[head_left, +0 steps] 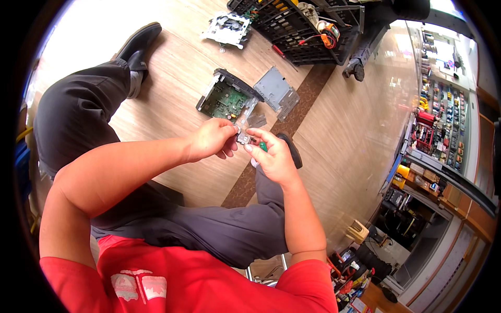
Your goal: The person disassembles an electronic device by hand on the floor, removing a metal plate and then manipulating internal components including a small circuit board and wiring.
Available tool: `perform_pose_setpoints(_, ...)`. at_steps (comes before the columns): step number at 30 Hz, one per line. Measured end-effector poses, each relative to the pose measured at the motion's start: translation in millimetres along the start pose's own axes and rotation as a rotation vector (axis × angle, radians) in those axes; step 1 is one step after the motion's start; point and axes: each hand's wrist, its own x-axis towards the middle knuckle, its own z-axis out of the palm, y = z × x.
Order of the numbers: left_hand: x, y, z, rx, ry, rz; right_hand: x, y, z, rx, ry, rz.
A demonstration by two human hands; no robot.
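Above the floor, in front of my knees, my left hand (213,140) pinches a small silvery metal part (243,139) between thumb and fingers. My right hand (273,156) grips the same part from the other side. A green piece, perhaps a tool handle (263,146), shows among the right fingers; the rest of it is hidden. Just beyond my hands lies an opened electronic unit, like a car stereo (225,98), its green circuit board facing up. Beside it rests a flat grey metal cover (272,87), with a slotted metal piece (257,120) nearer to me.
A silvery disc mechanism (228,29) lies on the floor farther off. Near it stands a black plastic crate (292,34) holding an orange meter (329,34) with leads. A red-handled screwdriver (279,51) lies by the crate. Crowded shelves (441,122) line the right side.
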Motion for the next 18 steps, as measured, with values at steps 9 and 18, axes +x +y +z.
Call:
perform_pose_setpoints(9,-2,-1,1,0.04,-0.041,-0.028,3,8,-8,0.28,-0.054,0.169)
perform_pose_setpoints(18,1,-6,-1,-0.039,-0.096,0.072,4,3,-10,0.469,-0.043,0.259)
